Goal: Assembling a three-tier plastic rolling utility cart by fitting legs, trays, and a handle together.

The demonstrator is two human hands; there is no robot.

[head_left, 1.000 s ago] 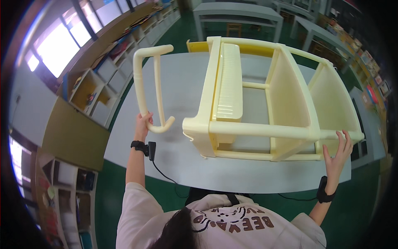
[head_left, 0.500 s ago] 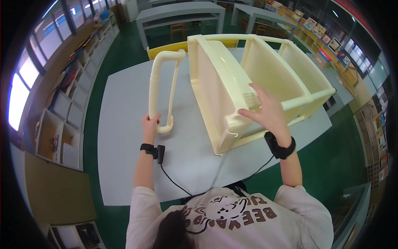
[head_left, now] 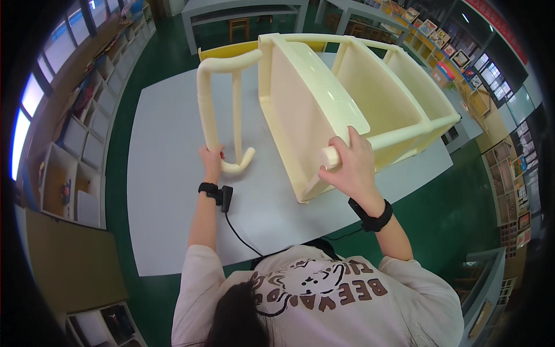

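Note:
My left hand (head_left: 211, 163) is closed round the lower part of a cream tubular handle frame (head_left: 207, 110), which stands up from the left side of the table with its bent ends pointing right. A cream plastic shelf rack (head_left: 300, 104) with several tiers lies on its side to the right. My right hand (head_left: 354, 165) grips the near corner of the rack, fingers wrapped over it beside a round tube end (head_left: 329, 157). A gap separates the handle frame from the rack. The palm side of my right hand is hidden.
Both things are over a light grey table (head_left: 167, 225). A yellow panel (head_left: 231, 50) shows behind the table's far edge. Dark cables (head_left: 243, 240) run from my wristbands toward my body. Shelving units (head_left: 87, 144) stand to the left, with grey tables (head_left: 248, 13) farther off.
The handle frame has turned, so its free ends now point more to the right. My right hand has moved down and left to the rack's corner, and the rack has tilted slightly.

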